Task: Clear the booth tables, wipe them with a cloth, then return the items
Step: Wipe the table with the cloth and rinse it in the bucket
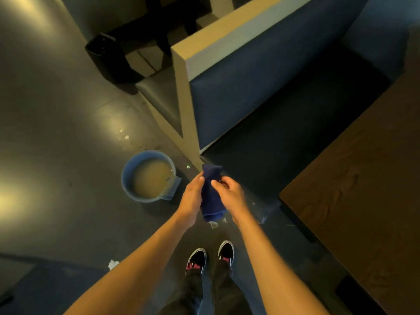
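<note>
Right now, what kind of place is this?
Likely a restaurant or café with booths: a blue padded booth seat, a wooden table, and a bucket of murky water on the floor for cleaning.

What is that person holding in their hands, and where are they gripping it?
A dark blue cloth, bunched lengthwise. The left hand and the right hand grip it around its middle from either side, with both ends sticking out.

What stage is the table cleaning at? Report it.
Done: the brown table shows bare as far as it is in view, so clearing looks finished there. In hand: both the left hand and right hand grip a rolled dark blue cloth, beside the blue bucket of murky water on the floor. Left: wiping, whose progress is unclear, then returning the items, none in view.
</note>
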